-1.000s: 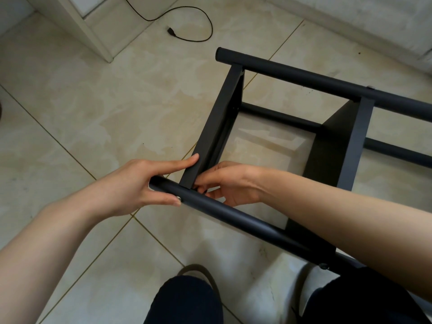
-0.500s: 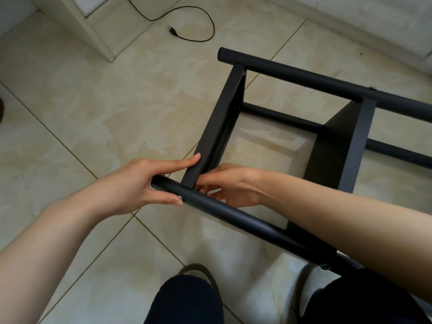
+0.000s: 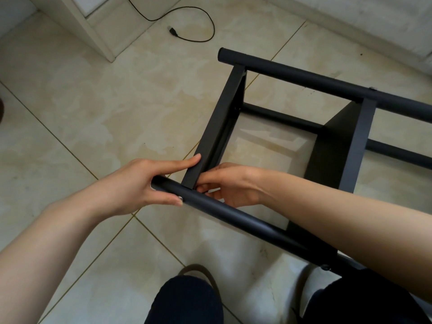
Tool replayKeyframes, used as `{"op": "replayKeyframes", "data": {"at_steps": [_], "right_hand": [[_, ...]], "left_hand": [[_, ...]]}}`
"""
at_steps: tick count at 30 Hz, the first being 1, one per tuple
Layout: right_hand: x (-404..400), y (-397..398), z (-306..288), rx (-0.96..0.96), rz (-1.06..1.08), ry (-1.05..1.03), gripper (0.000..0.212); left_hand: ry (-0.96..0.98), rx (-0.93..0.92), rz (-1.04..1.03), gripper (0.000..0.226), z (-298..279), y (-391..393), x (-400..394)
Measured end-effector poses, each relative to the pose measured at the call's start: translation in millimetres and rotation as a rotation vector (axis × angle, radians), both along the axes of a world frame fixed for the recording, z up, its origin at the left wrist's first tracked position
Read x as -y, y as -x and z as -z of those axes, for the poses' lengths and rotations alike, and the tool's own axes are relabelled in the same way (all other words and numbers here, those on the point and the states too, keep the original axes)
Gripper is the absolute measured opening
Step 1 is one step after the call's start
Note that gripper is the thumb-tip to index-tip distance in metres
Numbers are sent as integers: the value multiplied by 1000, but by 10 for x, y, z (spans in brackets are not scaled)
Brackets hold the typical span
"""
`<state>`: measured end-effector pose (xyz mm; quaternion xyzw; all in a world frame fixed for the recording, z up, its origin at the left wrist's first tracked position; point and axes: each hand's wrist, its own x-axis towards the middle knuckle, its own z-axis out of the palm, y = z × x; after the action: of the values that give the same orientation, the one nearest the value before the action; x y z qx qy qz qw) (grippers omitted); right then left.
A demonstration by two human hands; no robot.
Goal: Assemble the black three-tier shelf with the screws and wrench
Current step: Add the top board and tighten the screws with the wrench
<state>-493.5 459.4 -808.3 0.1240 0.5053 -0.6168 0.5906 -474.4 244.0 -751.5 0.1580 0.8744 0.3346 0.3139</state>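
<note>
The black shelf frame lies on its side on the tiled floor. Its near tube (image 3: 245, 218) runs from the centre toward the lower right, and its far tube (image 3: 327, 83) crosses the upper right. An end shelf panel (image 3: 217, 127) joins them, and a second panel (image 3: 343, 155) stands further right. My left hand (image 3: 138, 183) grips the near tube's end, thumb on a silver screw head (image 3: 180, 198), index finger straight along the end panel. My right hand (image 3: 233, 183) reaches inside the corner, fingertips pinched together at the joint. What they pinch is hidden.
A black cable with a plug (image 3: 173, 31) lies on the tiles at the top. A white cabinet corner (image 3: 98, 36) stands at the upper left and a wall base (image 3: 374, 26) at the upper right. My knees (image 3: 187, 300) are at the bottom edge.
</note>
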Motion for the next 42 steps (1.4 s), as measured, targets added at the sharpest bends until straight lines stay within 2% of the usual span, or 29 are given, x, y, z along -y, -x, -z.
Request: {"op": "replayKeyframes", "data": {"at_steps": [5, 10, 16, 23, 30, 37, 42], "right_hand": [[-76, 8, -2, 13, -10, 2, 10], [30, -38, 1, -12, 24, -5, 23], [-62, -26, -1, 23, 30, 36, 22], [-17, -47, 23, 32, 57, 68, 9], [9, -65, 39, -9, 43, 21, 19], [-42, -22, 35, 71, 60, 79, 7], [32, -23, 32, 20, 26, -1, 6]], "left_hand": [[3, 11, -12, 80, 7, 4, 0], [3, -2, -8, 80, 7, 2, 12], [-30, -4, 11, 84, 1, -16, -5], [73, -201, 213, 82, -29, 0, 1], [192, -350, 335, 78, -57, -25, 9], [214, -594, 412, 75, -16, -63, 25], [188, -639, 467, 68, 25, -47, 59]]}}
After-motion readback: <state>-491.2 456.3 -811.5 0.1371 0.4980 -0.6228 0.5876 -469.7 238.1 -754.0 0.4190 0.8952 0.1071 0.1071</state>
